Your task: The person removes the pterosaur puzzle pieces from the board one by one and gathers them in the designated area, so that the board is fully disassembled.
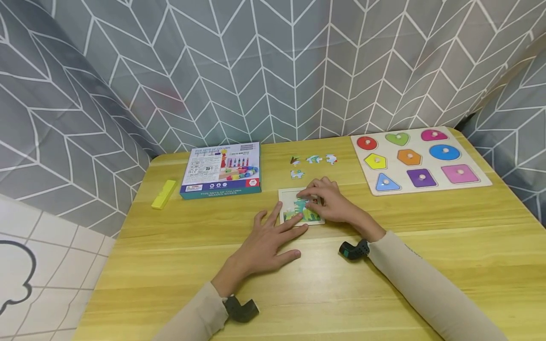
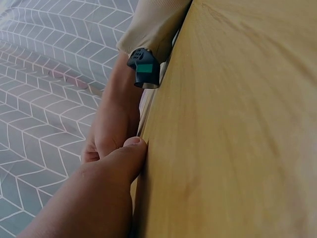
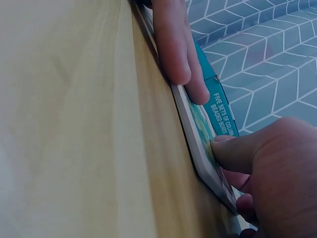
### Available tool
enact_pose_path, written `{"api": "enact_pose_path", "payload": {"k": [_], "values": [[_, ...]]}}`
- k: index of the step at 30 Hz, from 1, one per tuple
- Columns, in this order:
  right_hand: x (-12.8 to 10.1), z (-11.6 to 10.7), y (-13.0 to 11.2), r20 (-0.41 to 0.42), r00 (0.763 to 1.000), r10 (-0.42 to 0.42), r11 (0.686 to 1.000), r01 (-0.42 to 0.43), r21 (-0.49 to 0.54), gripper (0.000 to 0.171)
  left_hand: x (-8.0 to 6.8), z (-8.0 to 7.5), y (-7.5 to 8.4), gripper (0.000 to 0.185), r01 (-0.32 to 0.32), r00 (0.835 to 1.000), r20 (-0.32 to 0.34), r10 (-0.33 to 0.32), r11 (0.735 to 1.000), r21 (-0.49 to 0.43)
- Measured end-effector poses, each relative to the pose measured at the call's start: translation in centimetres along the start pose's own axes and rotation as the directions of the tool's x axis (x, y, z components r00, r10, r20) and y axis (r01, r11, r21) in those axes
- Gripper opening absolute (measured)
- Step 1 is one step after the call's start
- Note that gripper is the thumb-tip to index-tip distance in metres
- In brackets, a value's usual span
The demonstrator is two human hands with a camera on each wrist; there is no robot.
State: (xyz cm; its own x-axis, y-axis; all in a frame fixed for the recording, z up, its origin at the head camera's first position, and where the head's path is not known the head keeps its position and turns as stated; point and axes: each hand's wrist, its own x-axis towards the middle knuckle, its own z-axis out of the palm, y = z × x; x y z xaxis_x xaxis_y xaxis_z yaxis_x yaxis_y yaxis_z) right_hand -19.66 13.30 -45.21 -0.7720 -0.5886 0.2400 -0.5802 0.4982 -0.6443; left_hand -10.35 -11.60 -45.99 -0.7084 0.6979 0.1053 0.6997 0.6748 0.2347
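Left grip point(image 1: 265, 244) spread on puzzle tray point(image 1: 287, 195), right grip point(image 1: 332, 203) curled, contents unclear, loose pieces point(image 1: 313, 159), box point(image 1: 222, 171) beyond

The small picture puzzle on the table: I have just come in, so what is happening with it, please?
A person is working on a small, pale-framed picture puzzle. The left hand, fingers spread, rests partly on its near side. The right hand touches its right part; whether it holds a piece cannot be seen. The near part shows a green picture, while four loose, colourful jigsaw pieces lie beyond it on the table, so the puzzle looks unfinished.
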Motion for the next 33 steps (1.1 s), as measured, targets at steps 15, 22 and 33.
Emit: {"api": "enact_pose_path", "payload": {"k": [15, 22, 33], "values": [[0.16, -0.13, -0.07, -0.001, 0.999, 0.042, 0.998, -0.042, 0.045, 0.026, -0.01, 0.09, -0.04, 0.061, 0.009, 1.0, 0.007, -0.009, 1.0, -0.007], [0.29, -0.23, -0.29, 0.015, 0.998, 0.061, 0.997, -0.061, 0.055, 0.025, -0.01, 0.07, -0.1, 0.061, 0.006, 1.0, 0.004, -0.006, 1.0, 0.002], [0.28, -0.14, -0.13, 0.004, 0.997, 0.076, 0.994, -0.076, 0.079, 0.024, 0.0, -0.01, 0.01, 0.06, 0.01, 1.0, 0.013, -0.01, 1.0, -0.005]]}}
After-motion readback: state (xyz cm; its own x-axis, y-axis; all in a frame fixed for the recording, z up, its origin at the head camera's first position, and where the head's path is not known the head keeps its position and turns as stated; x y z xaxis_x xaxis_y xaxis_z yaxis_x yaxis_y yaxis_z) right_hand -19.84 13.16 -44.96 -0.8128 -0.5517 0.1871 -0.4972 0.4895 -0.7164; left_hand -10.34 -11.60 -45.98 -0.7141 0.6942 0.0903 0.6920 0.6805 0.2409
